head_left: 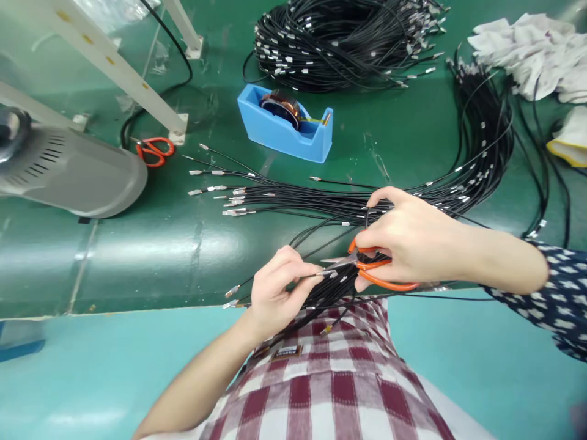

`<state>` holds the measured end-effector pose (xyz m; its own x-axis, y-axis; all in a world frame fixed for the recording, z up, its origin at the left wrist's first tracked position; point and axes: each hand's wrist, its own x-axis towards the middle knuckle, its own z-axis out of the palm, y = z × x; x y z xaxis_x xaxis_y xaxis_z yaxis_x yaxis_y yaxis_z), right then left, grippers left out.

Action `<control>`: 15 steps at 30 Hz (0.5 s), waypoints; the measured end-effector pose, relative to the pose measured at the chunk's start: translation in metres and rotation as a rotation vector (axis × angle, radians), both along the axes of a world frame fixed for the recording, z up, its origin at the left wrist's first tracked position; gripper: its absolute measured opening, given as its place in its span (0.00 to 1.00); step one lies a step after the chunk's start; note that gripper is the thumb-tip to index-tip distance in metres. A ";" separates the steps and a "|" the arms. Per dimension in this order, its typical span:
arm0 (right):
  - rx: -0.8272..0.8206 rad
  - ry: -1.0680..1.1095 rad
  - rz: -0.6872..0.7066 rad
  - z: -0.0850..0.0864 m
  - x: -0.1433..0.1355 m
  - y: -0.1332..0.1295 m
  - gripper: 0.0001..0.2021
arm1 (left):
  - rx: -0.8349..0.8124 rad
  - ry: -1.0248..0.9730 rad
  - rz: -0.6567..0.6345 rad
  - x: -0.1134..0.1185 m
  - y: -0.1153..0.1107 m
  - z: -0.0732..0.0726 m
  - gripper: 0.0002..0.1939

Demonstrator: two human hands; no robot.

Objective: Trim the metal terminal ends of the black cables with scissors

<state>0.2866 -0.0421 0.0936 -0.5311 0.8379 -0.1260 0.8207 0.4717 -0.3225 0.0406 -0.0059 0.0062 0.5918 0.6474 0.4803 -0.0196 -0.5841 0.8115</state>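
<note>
My left hand (284,286) pinches the end of a thin black cable near the table's front edge. Orange-handled scissors (380,274) are in my right hand (403,235), with the fingers around the handles. The scissors' blades point left, parted, close to the cable end at my left fingertips. Beneath both hands a bunch of black cables (334,292) hangs over the table edge against a checked apron (316,379). Just beyond lies a longer bundle of black cables (302,198) with white-tagged ends pointing left; it curves up at the right.
A blue tape dispenser (288,134) stands behind the bundle. Farther back lies a big coil of black cables (339,46). At left are a grey machine (73,165), a second pair of orange scissors (156,151) and white metal legs (114,64). White gloves (536,52) lie top right.
</note>
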 end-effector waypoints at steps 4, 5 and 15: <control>-0.008 -0.064 0.056 0.002 -0.002 0.002 0.20 | 0.021 0.001 -0.020 0.001 0.000 0.002 0.09; -0.012 -0.070 0.065 0.002 -0.002 0.002 0.20 | 0.025 0.002 -0.021 0.001 0.000 0.002 0.09; -0.013 0.010 0.081 0.000 -0.003 0.001 0.21 | 0.050 -0.038 -0.034 0.002 0.001 0.003 0.10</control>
